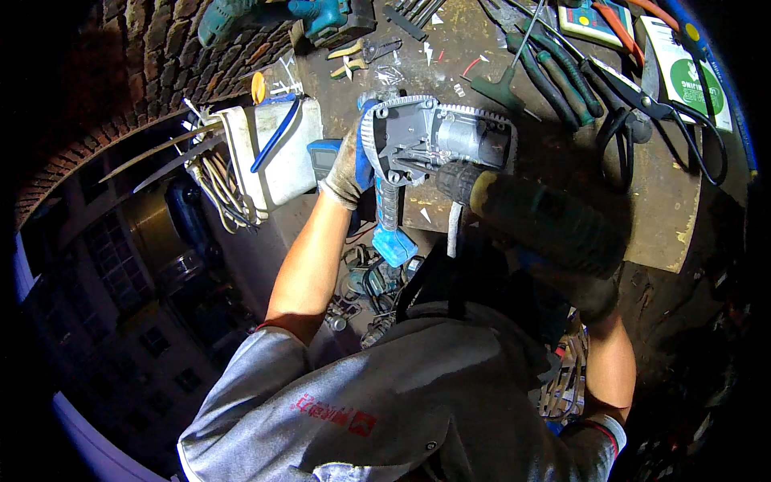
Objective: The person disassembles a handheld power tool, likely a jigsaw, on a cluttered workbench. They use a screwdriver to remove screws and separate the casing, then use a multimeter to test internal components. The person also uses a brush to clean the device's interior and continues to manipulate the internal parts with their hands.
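My gloved left hand [347, 173] is closed on the left edge of a grey power-tool housing [401, 128]. The housing lies open, showing a silvery cylindrical part [462, 140] and a ribbed rim. Below it hangs a blue and grey handle [391, 229]; whether it is joined to the housing I cannot tell. My gloved right hand [593, 297], mostly in shadow, is wrapped round the lower part of a dark power drill [554, 221]. The drill's chuck [458, 183] points left at the housing's lower edge; its tip is hard to make out.
Pliers [554, 80], black-handled scissors [642, 100] and a T-handled tool [498, 84] lie at the bench's far right. Farther left are small cutters [361, 56] and a teal power tool [321, 20]. A white container [277, 153] with cables stands left of the bench [666, 217].
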Tool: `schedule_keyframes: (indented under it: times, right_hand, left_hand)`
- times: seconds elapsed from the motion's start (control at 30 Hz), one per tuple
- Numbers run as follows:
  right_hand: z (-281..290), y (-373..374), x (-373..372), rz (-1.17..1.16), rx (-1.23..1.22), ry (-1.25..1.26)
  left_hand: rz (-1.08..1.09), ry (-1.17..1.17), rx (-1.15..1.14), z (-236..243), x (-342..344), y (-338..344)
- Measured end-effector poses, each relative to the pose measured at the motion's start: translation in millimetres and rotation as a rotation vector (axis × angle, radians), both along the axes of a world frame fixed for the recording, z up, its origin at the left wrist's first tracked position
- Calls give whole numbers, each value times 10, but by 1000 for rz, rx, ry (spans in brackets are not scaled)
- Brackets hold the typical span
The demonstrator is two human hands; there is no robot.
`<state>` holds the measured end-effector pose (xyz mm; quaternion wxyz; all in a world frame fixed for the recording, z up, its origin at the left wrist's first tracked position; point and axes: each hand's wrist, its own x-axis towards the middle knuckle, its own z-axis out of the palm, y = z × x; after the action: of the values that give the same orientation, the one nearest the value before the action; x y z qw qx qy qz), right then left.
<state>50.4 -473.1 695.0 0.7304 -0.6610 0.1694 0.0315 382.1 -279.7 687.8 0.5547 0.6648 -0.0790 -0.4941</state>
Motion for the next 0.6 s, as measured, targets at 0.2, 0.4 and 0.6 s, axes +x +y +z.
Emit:
schedule_keyframes:
  times: [0.2,0.4,0.6]
  right_hand:
    - [351,-150,325,106,-592,-164]
    - [445,-224,460,90,-805,-361]
    - [472,-272,458,172,-664,-280]
  left_hand:
    - [-142,-209,-19,-58,39,85]
    - [58,-42,-4,-3,-51,69]
    - [56,-152,4,22,-132,-7]
